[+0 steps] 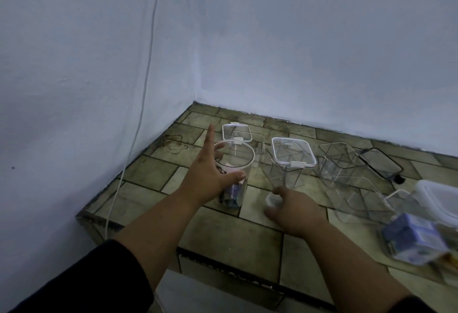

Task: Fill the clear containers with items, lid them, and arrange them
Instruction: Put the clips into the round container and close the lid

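A tall round clear container [235, 161] stands on the tiled counter [223, 228] with several small items in its bottom and no lid. My left hand [209, 176] wraps its left side, thumb across the front and index finger pointing up. My right hand [295, 211] hovers low to the right of it, fingers curled on a small pale object [270, 200] that is too blurred to identify. A square clear container with a clip lid [293, 155] stands just behind my right hand. Two more lidded clear containers [239, 133] stand behind the round one.
An open square clear container [339, 160] and a black-rimmed lid [380, 165] lie at the right. A clear tub [359, 197], a container with blue boxes [416, 236] and a white-lidded box [441, 197] crowd the right edge. A white cable [143, 89] runs down the left wall.
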